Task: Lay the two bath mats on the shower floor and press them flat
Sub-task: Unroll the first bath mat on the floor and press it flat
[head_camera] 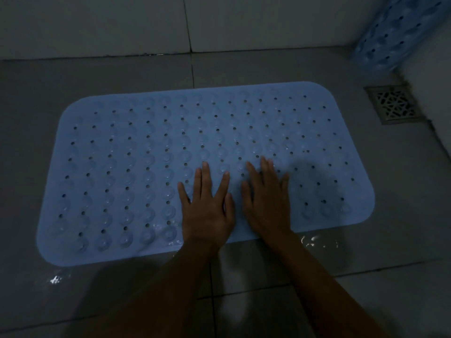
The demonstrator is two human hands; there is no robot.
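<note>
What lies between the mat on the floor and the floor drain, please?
In the head view, only bare grey floor tile separates the flat mat from the drain; nothing else sits there.

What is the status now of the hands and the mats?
Left hand and right hand flat, open, on blue mat. Mat lies on floor. Second mat leans in corner, not yet laid. Nothing in the way.

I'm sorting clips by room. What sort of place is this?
Most likely a shower or wet bathroom floor: grey floor tiles meet a tiled wall, a metal floor drain sits in the corner, and a blue perforated bath mat lies spread under both hands.
</note>
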